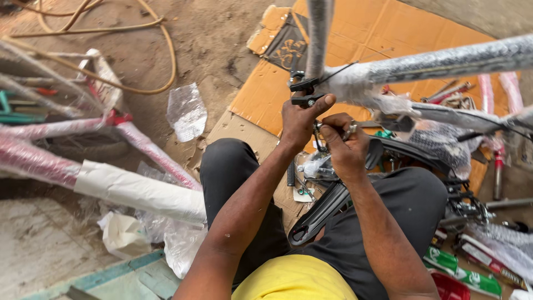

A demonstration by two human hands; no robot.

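Note:
My left hand point(300, 119) grips a black clamp point(305, 91) at the joint of a plastic-wrapped bicycle frame point(444, 64), thumb stretched along it. Just to its right, my right hand point(345, 145) is closed on a small metal tool or fastener point(352, 129) close to the same joint; a ring shows on one finger. A black mudguard point(325, 208) lies across my lap, under both forearms. I sit on flattened cardboard point(266, 94), in black trousers and a yellow shirt.
Another wrapped bicycle frame, pink and white point(127, 186), lies to the left on dirt ground. A tan hose point(111, 83) loops at the upper left. Crumpled plastic point(186, 111) and paper lie about. Tools point(449, 91), chain parts and small boxes point(463, 272) crowd the right side.

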